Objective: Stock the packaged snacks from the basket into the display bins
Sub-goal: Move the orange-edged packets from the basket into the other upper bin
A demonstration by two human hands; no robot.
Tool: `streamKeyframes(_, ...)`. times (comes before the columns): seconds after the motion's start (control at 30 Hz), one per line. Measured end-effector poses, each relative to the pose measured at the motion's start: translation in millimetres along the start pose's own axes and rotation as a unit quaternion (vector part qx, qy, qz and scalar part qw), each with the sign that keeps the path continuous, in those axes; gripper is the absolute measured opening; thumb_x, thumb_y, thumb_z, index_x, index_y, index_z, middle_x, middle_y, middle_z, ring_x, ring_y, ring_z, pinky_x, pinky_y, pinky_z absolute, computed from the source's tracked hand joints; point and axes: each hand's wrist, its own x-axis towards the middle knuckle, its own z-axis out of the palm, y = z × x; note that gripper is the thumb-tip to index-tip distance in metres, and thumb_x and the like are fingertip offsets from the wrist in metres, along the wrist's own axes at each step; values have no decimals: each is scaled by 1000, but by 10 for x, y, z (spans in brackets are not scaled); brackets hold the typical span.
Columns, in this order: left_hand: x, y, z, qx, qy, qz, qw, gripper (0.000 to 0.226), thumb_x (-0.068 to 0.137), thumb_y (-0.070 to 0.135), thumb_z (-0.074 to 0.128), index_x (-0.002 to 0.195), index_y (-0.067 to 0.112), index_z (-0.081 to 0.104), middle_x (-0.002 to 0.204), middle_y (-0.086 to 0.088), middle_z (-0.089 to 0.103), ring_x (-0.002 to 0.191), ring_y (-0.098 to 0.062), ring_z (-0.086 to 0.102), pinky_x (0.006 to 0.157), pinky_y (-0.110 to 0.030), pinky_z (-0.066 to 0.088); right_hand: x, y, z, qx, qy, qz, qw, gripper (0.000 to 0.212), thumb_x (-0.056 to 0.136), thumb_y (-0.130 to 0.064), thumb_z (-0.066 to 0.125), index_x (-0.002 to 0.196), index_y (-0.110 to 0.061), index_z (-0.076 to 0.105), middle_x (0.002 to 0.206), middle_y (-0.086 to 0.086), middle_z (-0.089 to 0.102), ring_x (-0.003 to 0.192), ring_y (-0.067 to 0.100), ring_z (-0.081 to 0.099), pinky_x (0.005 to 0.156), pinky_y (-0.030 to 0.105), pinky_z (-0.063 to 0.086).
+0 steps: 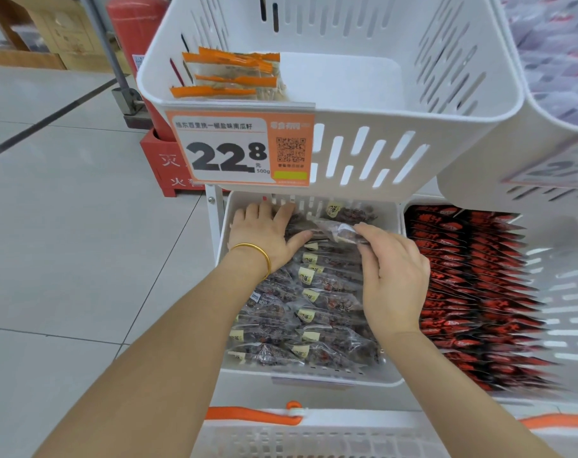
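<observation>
A white lower display bin (314, 375) holds rows of clear snack packets (317, 312) with dark contents and pale yellow labels. My left hand (268, 234) lies flat with spread fingers on the packets at the bin's far left, a gold bangle on its wrist. My right hand (393, 276) pinches one clear packet (339, 231) by its end, held over the far rows. The white basket with an orange handle (258, 416) sits at the bottom edge, its contents out of sight.
Above hangs a white upper bin (429, 104) with a few orange-edged packets (228, 77) and a 22.8 price tag (241, 148). A bin of red-black packets (472, 292) stands to the right. A red fire extinguisher box (155, 160) is on the tiled floor at left.
</observation>
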Motion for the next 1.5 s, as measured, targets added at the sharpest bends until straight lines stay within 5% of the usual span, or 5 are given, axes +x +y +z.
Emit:
streamKeyframes(0.27,-84,162,-170,18,16,13,1000,62,95,56,15,146,21,25,144,-16,32,131,-34,29,109,-45,23,74,128,-463,-45,9,32,998,30,95,-25,48,120,-27,63,103,-9,69,93,6,49,65,13,25)
streamKeyframes(0.6,-112,387,-212,-12,27,33,999,61,98,48,16,148,14,16,148,-16,28,137,-33,22,115,-48,12,81,74,-629,-9,-39,101,994,31,93,-23,51,122,-24,60,106,-8,66,98,19,58,77,35,47)
streamKeyframes(0.77,-274,578,-84,10,13,212,977,57,97,52,7,150,30,-3,158,-5,-3,145,-24,-6,117,-44,-5,151,35,-684,36,-15,136,990,23,93,-17,55,114,-23,61,91,-16,57,88,10,55,74,24,36)
streamKeyframes(1.13,-304,461,-8,4,13,209,978,53,97,52,7,147,35,16,159,-4,4,145,-22,-4,117,-45,-7,66,-43,-741,94,-8,176,980,19,90,-19,59,109,-21,61,88,-18,59,76,-3,53,69,4,36)
streamKeyframes(1.5,-321,406,6,-1,29,215,976,75,83,54,-13,139,32,32,158,-4,8,146,-20,-1,116,-46,-8,94,38,-435,-5,7,90,996,21,94,-15,51,112,-9,59,103,5,63,98,26,57,80,39,48)
